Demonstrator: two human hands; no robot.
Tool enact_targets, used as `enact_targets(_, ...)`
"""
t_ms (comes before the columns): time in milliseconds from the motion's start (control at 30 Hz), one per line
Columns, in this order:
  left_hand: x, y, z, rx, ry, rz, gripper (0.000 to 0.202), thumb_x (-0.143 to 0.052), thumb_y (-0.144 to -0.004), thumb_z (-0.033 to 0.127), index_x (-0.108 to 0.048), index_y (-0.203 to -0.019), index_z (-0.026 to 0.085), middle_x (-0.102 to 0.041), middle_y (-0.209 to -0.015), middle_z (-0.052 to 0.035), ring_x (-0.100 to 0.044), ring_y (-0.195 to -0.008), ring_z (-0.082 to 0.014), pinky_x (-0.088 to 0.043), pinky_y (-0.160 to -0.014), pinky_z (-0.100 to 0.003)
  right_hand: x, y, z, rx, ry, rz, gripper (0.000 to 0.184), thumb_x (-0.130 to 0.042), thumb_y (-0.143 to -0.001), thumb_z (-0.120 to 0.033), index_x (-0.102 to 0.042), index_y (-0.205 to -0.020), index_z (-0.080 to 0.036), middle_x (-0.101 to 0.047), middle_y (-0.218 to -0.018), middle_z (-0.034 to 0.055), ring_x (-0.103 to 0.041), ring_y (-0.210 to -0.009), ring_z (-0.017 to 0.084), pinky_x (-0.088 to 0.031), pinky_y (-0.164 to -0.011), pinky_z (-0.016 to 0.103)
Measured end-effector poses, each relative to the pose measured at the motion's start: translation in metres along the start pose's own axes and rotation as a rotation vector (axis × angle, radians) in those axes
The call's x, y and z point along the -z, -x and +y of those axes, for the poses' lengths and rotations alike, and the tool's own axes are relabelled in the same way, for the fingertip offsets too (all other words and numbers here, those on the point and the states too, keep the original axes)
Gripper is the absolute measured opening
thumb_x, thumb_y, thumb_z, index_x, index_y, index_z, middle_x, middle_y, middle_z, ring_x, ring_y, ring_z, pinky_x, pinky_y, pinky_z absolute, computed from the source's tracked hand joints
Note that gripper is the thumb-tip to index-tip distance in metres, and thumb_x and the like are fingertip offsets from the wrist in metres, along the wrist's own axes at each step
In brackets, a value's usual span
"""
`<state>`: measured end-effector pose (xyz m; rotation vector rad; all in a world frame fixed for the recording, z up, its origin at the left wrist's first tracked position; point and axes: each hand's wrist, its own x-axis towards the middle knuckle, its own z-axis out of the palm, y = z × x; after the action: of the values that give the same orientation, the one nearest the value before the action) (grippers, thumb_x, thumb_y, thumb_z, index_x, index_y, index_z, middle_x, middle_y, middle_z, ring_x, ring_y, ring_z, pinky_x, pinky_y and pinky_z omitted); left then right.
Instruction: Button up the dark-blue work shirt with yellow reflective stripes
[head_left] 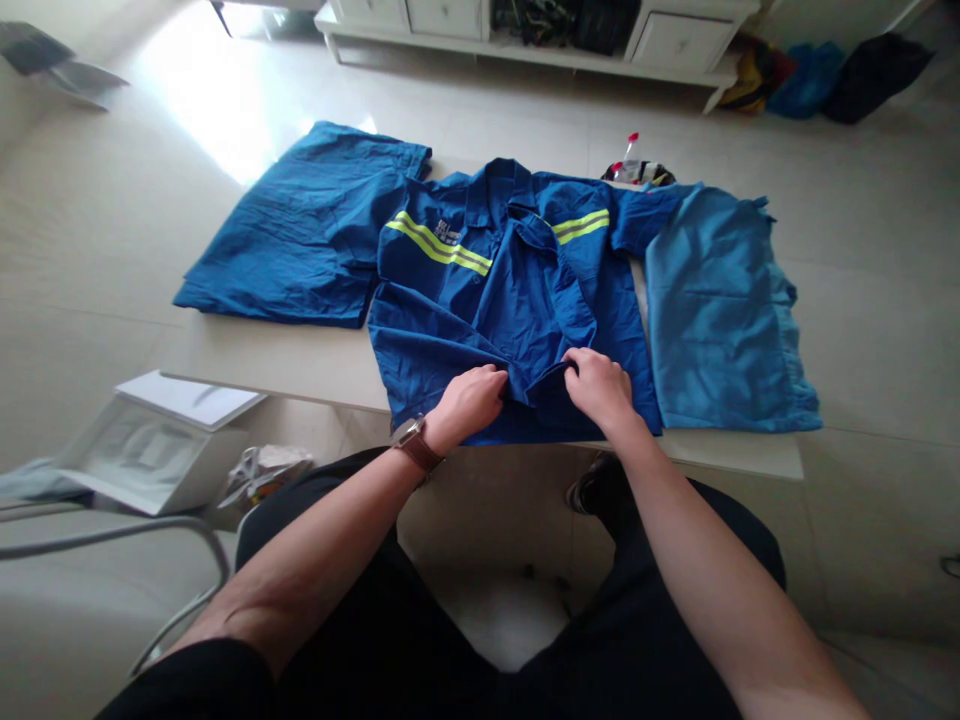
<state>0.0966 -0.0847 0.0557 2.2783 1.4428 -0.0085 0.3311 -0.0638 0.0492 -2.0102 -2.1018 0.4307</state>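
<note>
A dark blue work shirt [517,290] with yellow reflective stripes lies front side up on a low table, its collar pointing away from me. The lower front is bunched and partly lifted. My left hand [474,400], below a wrist wearing a brown-strapped watch, is closed on the shirt's front near the hem. My right hand [600,388] pinches a front edge of the shirt a little to the right. To the left rests a folded blue garment [300,230]. On the right lies a lighter blue cloth [724,320] with a gathered edge.
The pale table [277,360] shows between the garments. Behind it are a clear bottle [630,158] with a red cap and a white cabinet [682,42]. A white box [161,440] stands at the lower left beside a plastic bag [266,470]. Bags [806,80] lie at the far right.
</note>
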Motion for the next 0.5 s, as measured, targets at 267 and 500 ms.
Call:
enact_targets(267,0.001,-0.005,0.016,0.103,-0.125,0.170,0.035,-0.047,-0.084,0.001,-0.057,-0.116,0.012,-0.063,-0.115,-0.0143,-0.061,-0.101,-0.0239,-0.049,-0.083,-0.034,0.010,-0.006,-0.001,0.094,-0.087,0.119,0.018,-0.053,-0.085,-0.014,-0.070,-0.091,-0.018,-0.072,-0.099,0.0090,-0.065,-0.091,0.026,-0.045,-0.080,0.034)
enact_targets(500,0.033,-0.002,0.004,-0.106,0.117,-0.230,0.020,-0.056,-0.070,0.007,-0.072,-0.072,0.020,-0.071,-0.076,-0.0034,-0.062,-0.070,-0.0177,-0.041,-0.064,-0.029,0.019,-0.008,0.004,0.106,-0.240,0.177,0.026,-0.047,-0.077,-0.004,-0.068,-0.082,-0.018,-0.072,-0.089,0.0062,-0.066,-0.086,0.023,-0.047,-0.082,0.032)
